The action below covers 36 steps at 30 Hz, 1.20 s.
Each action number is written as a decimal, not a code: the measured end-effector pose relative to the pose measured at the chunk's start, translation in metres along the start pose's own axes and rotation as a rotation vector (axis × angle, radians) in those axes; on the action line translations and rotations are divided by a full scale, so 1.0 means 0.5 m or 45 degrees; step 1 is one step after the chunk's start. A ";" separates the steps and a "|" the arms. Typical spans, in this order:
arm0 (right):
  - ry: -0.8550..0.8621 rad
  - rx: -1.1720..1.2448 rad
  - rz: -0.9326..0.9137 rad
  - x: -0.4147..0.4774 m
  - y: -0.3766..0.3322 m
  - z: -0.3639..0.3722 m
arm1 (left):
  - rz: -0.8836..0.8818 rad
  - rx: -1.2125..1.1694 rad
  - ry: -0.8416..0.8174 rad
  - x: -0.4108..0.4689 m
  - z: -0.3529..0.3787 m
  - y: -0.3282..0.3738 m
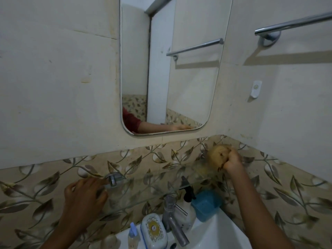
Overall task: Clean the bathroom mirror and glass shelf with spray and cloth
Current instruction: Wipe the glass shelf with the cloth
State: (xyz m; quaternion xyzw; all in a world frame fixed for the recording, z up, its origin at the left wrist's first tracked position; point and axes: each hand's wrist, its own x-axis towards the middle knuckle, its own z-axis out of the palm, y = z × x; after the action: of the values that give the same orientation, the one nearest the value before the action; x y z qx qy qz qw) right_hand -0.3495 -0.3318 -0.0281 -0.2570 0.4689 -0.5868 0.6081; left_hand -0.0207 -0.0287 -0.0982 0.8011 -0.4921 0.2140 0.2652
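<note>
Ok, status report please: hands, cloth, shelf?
Left hand rests on glass shelf. Right hand grips cloth, shelf's right end. Spray bottle below, on sink.

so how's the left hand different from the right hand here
The right hand is fisted around a bunched yellow cloth; the left hand holds nothing, fingers loosely spread. The right hand is at the right end of the glass shelf; the left hand is at its left end, by the metal bracket. Both are at shelf level.

The shelf (143, 193) is clear, smooth glass. The mirror (188, 78) is shiny glass. The cloth (218, 155) looks soft and fuzzy. The tap (175, 223) and towel rail (294, 24) are shiny metal. The blue tub (206, 205) is plastic.
</note>
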 end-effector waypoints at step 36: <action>0.073 -2.025 -0.515 -0.054 0.128 0.024 | -0.075 -0.268 -0.038 0.001 -0.007 0.008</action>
State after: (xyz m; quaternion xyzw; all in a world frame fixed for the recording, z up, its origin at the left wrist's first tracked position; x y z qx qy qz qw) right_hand -0.3055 -0.2974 -0.0709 -0.6757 0.7047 -0.1837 0.1147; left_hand -0.0242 -0.0283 -0.0944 0.7860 -0.4921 0.1413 0.3465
